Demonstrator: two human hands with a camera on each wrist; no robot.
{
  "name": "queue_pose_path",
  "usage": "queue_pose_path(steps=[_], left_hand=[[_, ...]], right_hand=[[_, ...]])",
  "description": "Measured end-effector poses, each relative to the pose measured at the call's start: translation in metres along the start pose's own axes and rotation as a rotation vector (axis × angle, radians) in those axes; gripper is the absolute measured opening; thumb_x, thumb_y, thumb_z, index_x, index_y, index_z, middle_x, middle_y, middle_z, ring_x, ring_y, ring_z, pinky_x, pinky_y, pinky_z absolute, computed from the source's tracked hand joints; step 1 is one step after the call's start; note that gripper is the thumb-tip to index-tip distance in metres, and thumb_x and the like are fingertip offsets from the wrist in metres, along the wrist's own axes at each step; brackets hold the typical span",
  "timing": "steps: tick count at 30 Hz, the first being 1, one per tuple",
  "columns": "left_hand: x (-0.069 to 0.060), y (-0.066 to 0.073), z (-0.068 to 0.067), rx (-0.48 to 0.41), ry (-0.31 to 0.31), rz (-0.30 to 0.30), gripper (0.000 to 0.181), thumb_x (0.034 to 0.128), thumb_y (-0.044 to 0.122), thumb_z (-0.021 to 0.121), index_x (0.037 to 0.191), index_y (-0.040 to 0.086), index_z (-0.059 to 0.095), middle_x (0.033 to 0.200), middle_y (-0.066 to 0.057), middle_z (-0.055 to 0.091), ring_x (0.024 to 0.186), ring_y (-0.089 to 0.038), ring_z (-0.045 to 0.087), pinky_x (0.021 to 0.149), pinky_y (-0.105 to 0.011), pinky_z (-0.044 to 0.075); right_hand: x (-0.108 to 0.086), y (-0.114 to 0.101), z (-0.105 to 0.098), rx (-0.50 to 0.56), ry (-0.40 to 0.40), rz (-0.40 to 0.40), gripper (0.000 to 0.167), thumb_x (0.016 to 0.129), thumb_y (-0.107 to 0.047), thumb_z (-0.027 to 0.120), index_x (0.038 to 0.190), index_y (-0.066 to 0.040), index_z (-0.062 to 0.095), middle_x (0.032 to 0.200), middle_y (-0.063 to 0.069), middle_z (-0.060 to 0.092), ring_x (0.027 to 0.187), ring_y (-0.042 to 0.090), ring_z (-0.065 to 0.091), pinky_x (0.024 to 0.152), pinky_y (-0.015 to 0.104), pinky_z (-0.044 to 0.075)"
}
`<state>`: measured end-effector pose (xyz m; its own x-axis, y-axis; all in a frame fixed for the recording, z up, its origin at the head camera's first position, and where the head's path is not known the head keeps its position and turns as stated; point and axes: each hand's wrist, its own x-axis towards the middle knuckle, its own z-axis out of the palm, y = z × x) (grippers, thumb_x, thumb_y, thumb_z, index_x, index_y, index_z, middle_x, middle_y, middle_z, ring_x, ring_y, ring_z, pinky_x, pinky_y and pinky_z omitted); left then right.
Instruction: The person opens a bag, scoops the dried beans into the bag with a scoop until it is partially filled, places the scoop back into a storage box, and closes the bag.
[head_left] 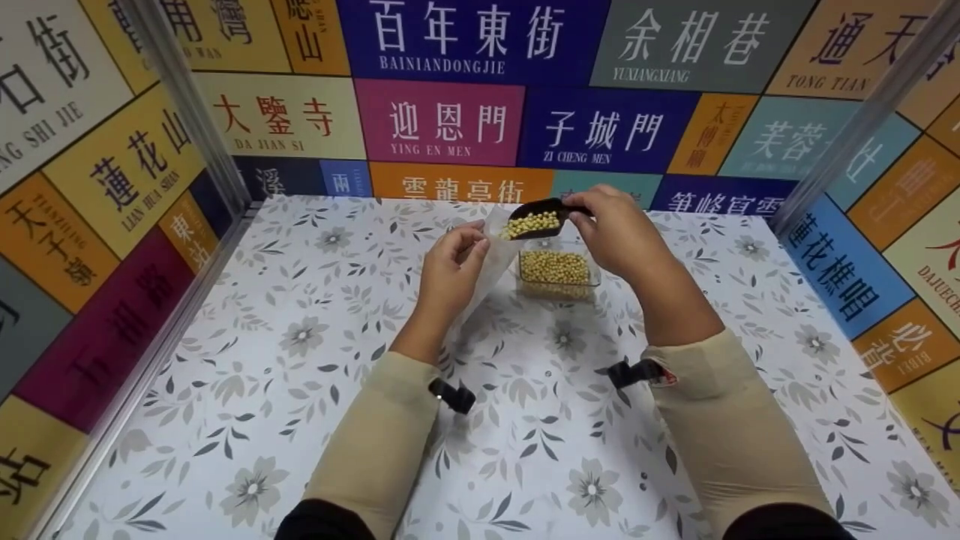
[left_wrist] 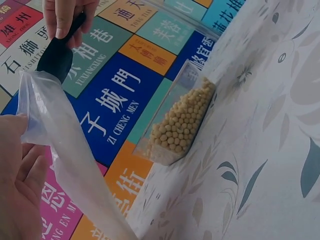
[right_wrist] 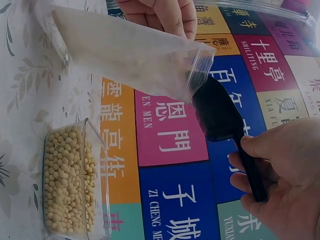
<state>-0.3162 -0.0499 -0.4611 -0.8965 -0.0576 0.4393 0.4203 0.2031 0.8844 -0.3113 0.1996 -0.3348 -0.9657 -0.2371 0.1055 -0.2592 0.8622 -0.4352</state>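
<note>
beans point(head_left: 534, 223) lie in the bowl of your scoop point(right_wrist: 217, 110), above the table point(head_left: 547, 450) and to the left of your right hand point(head_left: 619, 231), which pinches the handle between thumb and fingers. your left hand point(head_left: 454, 259) holds the bag point(left_wrist: 82, 155) by its edge near the mouth. the relation to mind seems to be lip to mouth: the scoop's long axis runs from your right hand leftward and slightly down, and its lip meets the bag's mouth, apparently just inside it in the right wrist view. the bag's own long axis slopes down from that mouth toward the near side, so the two meet at an angle rather than in line. your left hand is nearer the mouth; the length of the scoop lies between your right hand and the bag. more beans sit in the clear box point(head_left: 555, 285) on the table below the scoop, right of the bag. through the cloudy film you cannot tell whether the bag holds any.
</note>
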Motion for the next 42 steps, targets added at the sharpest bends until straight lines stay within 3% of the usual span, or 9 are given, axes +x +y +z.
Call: queue_pose_path(steps=[19, 32, 37, 42], left_hand=[[0.001, -0.001, 0.0, 0.031, 0.036, 0.016, 0.013, 0.1078, 0.023, 0.066, 0.114, 0.013, 0.07, 0.139, 0.0, 0.072, 0.127, -0.013, 0.07, 0.109, -0.023, 0.057], [0.001, -0.002, 0.0, 0.016, 0.042, 0.014, 0.013, 0.1081, 0.022, 0.066, 0.114, 0.012, 0.069, 0.139, -0.001, 0.072, 0.128, -0.013, 0.07, 0.108, -0.024, 0.058], [0.0, -0.002, 0.001, 0.0, 0.044, -0.018, 0.012, 0.1079, 0.023, 0.066, 0.114, 0.014, 0.07, 0.139, 0.002, 0.072, 0.129, -0.011, 0.069, 0.109, -0.024, 0.057], [0.001, -0.003, 0.001, -0.012, 0.047, -0.025, 0.011, 0.108, 0.023, 0.066, 0.115, 0.015, 0.07, 0.139, 0.004, 0.072, 0.128, -0.01, 0.068, 0.109, -0.024, 0.057]], right_hand=[[-0.002, -0.005, 0.003, -0.043, 0.055, -0.035, 0.035, 0.113, -0.021, 0.055, 0.146, -0.016, 0.065, 0.142, 0.01, 0.062, 0.138, 0.035, 0.053, 0.114, 0.056, 0.048], [-0.009, -0.004, -0.001, -0.038, 0.227, -0.147, 0.03, 0.112, -0.018, 0.058, 0.138, -0.009, 0.069, 0.138, 0.013, 0.065, 0.134, 0.038, 0.055, 0.114, 0.056, 0.048], [-0.009, 0.006, -0.003, -0.006, 0.19, -0.09, 0.034, 0.113, -0.022, 0.056, 0.143, -0.011, 0.067, 0.143, 0.012, 0.063, 0.139, 0.036, 0.053, 0.114, 0.056, 0.048], [-0.009, 0.03, -0.005, 0.05, 0.143, -0.01, 0.039, 0.114, -0.026, 0.054, 0.149, -0.011, 0.062, 0.149, 0.014, 0.059, 0.142, 0.038, 0.053, 0.116, 0.058, 0.049]])
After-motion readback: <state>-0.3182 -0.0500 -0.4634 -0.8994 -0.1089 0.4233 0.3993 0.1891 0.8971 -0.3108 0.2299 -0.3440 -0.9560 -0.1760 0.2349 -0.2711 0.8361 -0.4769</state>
